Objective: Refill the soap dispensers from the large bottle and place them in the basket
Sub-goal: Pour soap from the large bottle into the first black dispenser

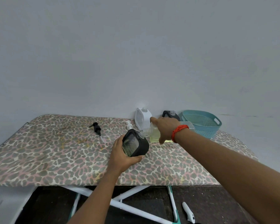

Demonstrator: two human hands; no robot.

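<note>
**Ana:** Fingers [137,157] of the left hand [120,156] were curled under and around the black dispenser [135,143], thumb across its near face, holding it tilted with its open neck toward the big bottle.

**Ben:** And the right hand [166,130] was clamped over the large bottle [153,135], tipped on its side, mouth just beside the dispenser's neck. Yellow-green liquid pooled low under the palm.

**Ana:** I'd have judged that bottle the heavier one, and its load would shift as it sloshed. Thin clear plastic probably flexes under a squeeze, so a wide wrap around the body suited it.

**Ben:** The dispenser looked stiff, with a textured window under the thumb. Soap on that casing would make it slippery, so cradling from below seemed wise.

**Ana:** Beyond the right knuckles stood a white dispenser [142,118] and a second black dispenser [170,115], both without pumps.

**Ben:** The teal basket [217,121] sat past the right wrist, holding no dispenser that I could see. A black pump [97,129] lay well left of the left fingers, a white pump [129,125] just beyond them, all on the leopard-print board [55,151].
</note>
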